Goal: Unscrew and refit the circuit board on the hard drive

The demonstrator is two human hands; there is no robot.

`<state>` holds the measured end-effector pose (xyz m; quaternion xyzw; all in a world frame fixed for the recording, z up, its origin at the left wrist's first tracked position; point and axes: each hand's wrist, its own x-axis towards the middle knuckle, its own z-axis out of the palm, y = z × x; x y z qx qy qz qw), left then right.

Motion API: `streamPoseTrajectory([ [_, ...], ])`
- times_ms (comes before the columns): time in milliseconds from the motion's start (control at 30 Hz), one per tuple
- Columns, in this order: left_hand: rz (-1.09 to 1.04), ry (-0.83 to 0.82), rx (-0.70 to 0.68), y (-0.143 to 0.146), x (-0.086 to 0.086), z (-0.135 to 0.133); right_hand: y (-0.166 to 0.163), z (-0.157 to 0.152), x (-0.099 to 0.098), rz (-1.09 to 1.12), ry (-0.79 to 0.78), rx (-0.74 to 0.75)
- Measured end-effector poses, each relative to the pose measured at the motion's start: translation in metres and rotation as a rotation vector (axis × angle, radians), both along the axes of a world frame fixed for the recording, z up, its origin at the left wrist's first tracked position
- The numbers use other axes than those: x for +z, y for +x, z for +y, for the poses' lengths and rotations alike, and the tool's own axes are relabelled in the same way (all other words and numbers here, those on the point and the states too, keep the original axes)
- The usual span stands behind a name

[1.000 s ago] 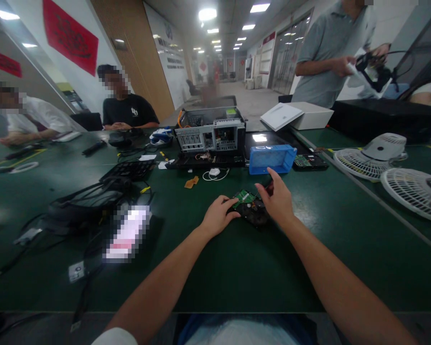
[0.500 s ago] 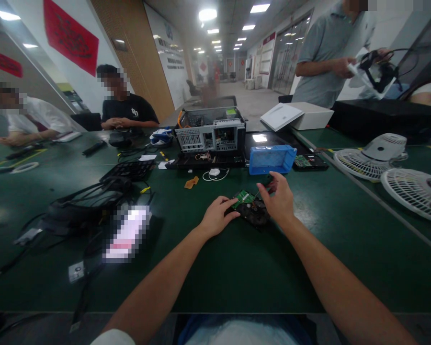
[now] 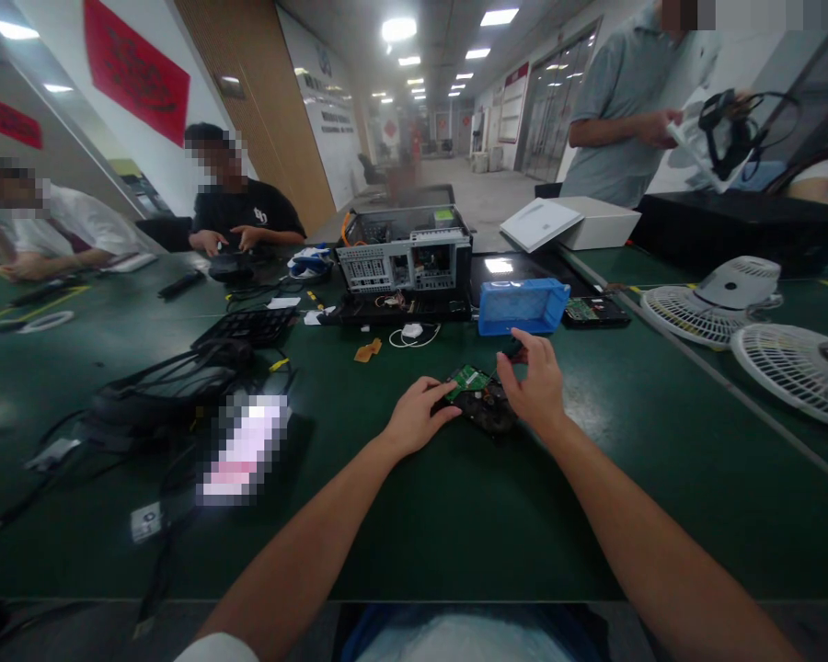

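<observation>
A green board (image 3: pixel 472 378) lay at the far left of a black unit (image 3: pixel 487 415) slanting toward near right, the left hand (image 3: pixel 418 416), fingers parted, touching the board's left edge, the right hand (image 3: pixel 534 382) pinching a dark tool (image 3: pixel 511 348) just off its right.

Free tabletop (image 3: pixel 641 414) right of the right hand (image 3: pixel 536 384), blue bin (image 3: pixel 523 309) (an obstacle) just beyond.
</observation>
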<state>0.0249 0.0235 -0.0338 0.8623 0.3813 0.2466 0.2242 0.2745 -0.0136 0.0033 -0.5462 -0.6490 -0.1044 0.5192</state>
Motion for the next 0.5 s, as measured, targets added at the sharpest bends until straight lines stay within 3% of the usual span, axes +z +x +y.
streamPoseTrajectory([
  [500,-0.001,-0.014,0.004,-0.0006,0.0058,-0.0022,0.0015,0.0017,-0.006,0.054,-0.006,-0.028],
])
